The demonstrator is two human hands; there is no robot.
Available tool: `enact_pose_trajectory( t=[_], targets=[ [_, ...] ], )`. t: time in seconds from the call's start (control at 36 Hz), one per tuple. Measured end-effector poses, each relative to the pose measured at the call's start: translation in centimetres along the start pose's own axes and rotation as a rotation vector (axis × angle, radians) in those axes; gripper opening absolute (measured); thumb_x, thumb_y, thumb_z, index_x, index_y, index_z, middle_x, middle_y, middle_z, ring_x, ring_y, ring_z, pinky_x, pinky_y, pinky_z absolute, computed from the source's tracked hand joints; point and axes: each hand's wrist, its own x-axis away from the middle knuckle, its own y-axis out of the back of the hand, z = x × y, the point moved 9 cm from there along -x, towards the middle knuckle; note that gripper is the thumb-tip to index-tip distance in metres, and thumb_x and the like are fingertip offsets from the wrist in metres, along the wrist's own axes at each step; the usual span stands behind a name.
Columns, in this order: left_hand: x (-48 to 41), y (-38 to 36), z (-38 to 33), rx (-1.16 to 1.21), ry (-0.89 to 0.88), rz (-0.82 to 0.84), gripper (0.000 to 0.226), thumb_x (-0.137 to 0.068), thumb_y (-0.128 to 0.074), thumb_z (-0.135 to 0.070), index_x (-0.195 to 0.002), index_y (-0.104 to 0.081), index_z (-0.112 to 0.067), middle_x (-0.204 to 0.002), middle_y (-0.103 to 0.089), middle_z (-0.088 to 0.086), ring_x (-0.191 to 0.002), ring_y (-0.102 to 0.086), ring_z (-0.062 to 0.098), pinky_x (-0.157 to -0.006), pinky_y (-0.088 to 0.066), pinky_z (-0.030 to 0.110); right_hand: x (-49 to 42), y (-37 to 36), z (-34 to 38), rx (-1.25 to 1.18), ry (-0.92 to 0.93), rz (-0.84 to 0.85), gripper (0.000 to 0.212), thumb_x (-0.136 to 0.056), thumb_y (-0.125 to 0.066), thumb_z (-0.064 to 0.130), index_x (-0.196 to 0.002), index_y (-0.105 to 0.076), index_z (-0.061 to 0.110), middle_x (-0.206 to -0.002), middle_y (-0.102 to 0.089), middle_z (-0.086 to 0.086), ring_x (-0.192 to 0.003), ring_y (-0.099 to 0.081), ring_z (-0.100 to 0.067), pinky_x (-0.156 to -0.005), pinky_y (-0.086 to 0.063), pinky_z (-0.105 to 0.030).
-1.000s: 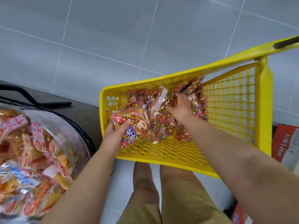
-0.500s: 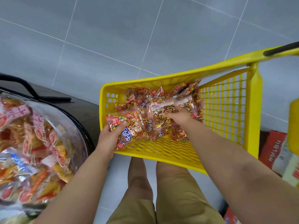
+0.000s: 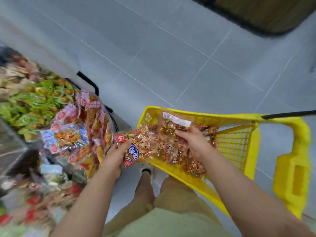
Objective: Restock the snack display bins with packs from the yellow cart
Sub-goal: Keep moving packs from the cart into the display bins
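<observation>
The yellow cart (image 3: 239,147) stands at the right with several red-and-gold snack packs lying in it. My left hand (image 3: 114,156) grips a red-and-gold pack with a blue label (image 3: 135,147) at the cart's left rim, over the gap toward the bins. My right hand (image 3: 195,142) holds a second clear pack of gold-wrapped snacks (image 3: 172,125), lifted above the pile in the cart. The round clear display bin (image 3: 82,132) full of orange and pink packs sits just left of my left hand.
Further bins on the left hold green packs (image 3: 34,103) and blurred red packs (image 3: 34,207). Grey floor tiles (image 3: 171,57) stretch ahead. A dark mat or fixture (image 3: 265,12) lies at the top right. My legs and a shoe (image 3: 146,170) are below the cart.
My view has swung and risen, showing more bins on the left. Both hands have lifted their packs; the left pack has moved leftward to the cart's rim, toward the round bin.
</observation>
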Motion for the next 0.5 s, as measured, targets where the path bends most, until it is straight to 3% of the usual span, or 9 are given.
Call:
enact_pose_trajectory(
  t=[0.06,0.14,0.19,0.25,0.31,0.39,0.44,0.5],
  targets=[
    [1.6,1.7,0.1,0.105,0.025,-0.009,0.032,-0.086,-0.068,-0.027,-0.115,-0.062,-0.014,-0.097,-0.075,0.006,-0.079,-0.073,0.019,-0.06,-0.059,0.032,0.7,-2.9,2.6,0.02,0.068,0.034,0.04,-0.082,-0.065,-0.002,-0.109,-0.062,0.027,-0.1,-0.071,0.003,-0.09,-0.068,-0.019,-0.072,-0.054,-0.027],
    [3.9,5.3,0.2,0.221,0.015,-0.08,0.039,-0.083,-0.071,-0.034,-0.116,-0.062,-0.014,-0.094,-0.076,0.005,-0.079,-0.073,0.02,-0.054,-0.057,0.03,1.5,-8.4,4.9,0.088,0.089,0.152,0.037,-0.084,-0.061,-0.006,-0.104,-0.063,0.025,-0.084,-0.072,0.007,-0.074,-0.066,-0.017,-0.061,-0.053,-0.029],
    [5.2,8.1,0.2,0.276,-0.013,-0.134,0.046,-0.079,-0.074,-0.037,-0.117,-0.06,-0.016,-0.095,-0.076,0.004,-0.083,-0.073,0.022,-0.06,-0.058,0.034,2.0,-12.0,5.1,0.122,0.057,0.237,0.037,-0.085,-0.059,-0.006,-0.104,-0.062,0.026,-0.09,-0.07,0.006,-0.079,-0.065,-0.015,-0.074,-0.055,-0.033],
    [6.5,11.1,0.3,0.32,-0.045,-0.183,0.054,-0.074,-0.077,-0.039,-0.12,-0.059,-0.016,-0.097,-0.075,0.006,-0.089,-0.072,0.026,-0.075,-0.058,0.043,2.9,-15.6,4.9,0.159,0.041,0.31,0.038,-0.086,-0.056,-0.007,-0.099,-0.061,0.028,-0.092,-0.067,0.005,-0.081,-0.062,-0.015,-0.082,-0.052,-0.035],
    [7.8,13.9,0.4,0.378,-0.071,-0.209,0.054,-0.074,-0.077,-0.037,-0.118,-0.06,-0.012,-0.097,-0.075,0.009,-0.09,-0.072,0.028,-0.077,-0.058,0.043,3.9,-19.3,4.6,0.214,0.056,0.373,0.036,-0.087,-0.055,-0.006,-0.101,-0.06,0.027,-0.089,-0.067,0.005,-0.075,-0.061,-0.014,-0.071,-0.052,-0.031],
    [9.6,18.6,0.6,0.461,-0.111,-0.255,0.048,-0.074,-0.076,-0.035,-0.112,-0.061,-0.009,-0.092,-0.075,0.011,-0.082,-0.073,0.027,-0.064,-0.058,0.036,5.7,-24.6,3.6,0.294,0.083,0.445,0.03,-0.089,-0.058,0.002,-0.107,-0.056,0.026,-0.087,-0.07,0.012,-0.067,-0.067,-0.003,-0.054,-0.052,-0.02],
    [10.5,21.9,1.1,0.489,-0.119,-0.278,0.05,-0.072,-0.077,-0.038,-0.11,-0.063,-0.009,-0.093,-0.075,0.012,-0.083,-0.072,0.027,-0.067,-0.058,0.038,7.1,-28.3,2.5,0.312,0.084,0.492,0.024,-0.091,-0.059,0.01,-0.107,-0.055,0.027,-0.094,-0.07,0.01,-0.07,-0.068,-0.003,-0.052,-0.052,-0.02],
    [11.4,25.3,1.5,0.516,-0.134,-0.298,0.045,-0.076,-0.076,-0.038,-0.109,-0.064,-0.009,-0.093,-0.075,0.012,-0.083,-0.073,0.027,-0.071,-0.06,0.043,8.5,-32.1,1.4,0.312,0.064,0.527,0.023,-0.091,-0.06,0.017,-0.111,-0.057,0.028,-0.109,-0.067,0.003,-0.087,-0.068,-0.011,-0.059,-0.056,-0.028]
  ],
)
